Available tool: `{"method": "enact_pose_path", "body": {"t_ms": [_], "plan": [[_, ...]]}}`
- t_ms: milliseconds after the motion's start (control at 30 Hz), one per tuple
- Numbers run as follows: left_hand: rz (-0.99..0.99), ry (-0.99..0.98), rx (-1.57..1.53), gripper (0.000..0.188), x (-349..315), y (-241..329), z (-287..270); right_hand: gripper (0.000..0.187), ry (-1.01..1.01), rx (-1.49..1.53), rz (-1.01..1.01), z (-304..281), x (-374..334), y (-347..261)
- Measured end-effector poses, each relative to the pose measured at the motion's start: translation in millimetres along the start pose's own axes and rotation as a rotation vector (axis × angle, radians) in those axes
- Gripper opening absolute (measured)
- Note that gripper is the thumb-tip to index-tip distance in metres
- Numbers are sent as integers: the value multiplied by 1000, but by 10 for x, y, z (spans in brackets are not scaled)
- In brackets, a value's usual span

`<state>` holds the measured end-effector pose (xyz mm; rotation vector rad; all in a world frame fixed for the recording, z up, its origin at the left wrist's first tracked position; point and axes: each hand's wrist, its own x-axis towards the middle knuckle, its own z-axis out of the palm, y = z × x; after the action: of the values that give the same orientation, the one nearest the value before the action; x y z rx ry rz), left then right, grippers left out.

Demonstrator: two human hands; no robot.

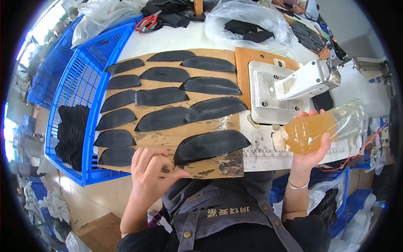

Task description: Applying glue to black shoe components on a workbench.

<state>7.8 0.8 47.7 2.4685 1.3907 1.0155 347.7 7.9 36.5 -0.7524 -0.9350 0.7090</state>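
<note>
My right hand (314,145) is wrapped round a clear bottle (323,126) of amber liquid, tilted with its pale, wrapped mouth to the left. At the near edge of a brown cardboard sheet (168,138), my left hand (152,170) rests with half-curled fingers. A gap shows between its thumb and forefinger, and nothing held is visible there. Its thumb tip lies beside the lower left corner of a large black curved piece (212,145). Several similar black pieces (163,95) lie in overlapping columns on the sheet, some looking shiny.
A white metal machine (304,82) stands right of the cardboard, on a brown board (243,80). Left is a blue crate (90,126) with stacked black wavy pieces (73,136). Red-handled scissors (147,22) and a plastic bag (252,12) with black pieces lie at the back.
</note>
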Motion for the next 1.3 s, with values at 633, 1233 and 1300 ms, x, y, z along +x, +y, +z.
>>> {"method": "enact_pose_path", "body": {"t_ms": [633, 1233, 1300], "plan": [[118, -512, 6, 54, 832, 416, 443, 59, -50, 518, 276, 86, -135, 331], [231, -332, -47, 32, 753, 555, 667, 65, -136, 437, 237, 168, -165, 264], [137, -270, -100, 30, 734, 473, 674, 66, -152, 412, 241, 163, -162, 255]]}}
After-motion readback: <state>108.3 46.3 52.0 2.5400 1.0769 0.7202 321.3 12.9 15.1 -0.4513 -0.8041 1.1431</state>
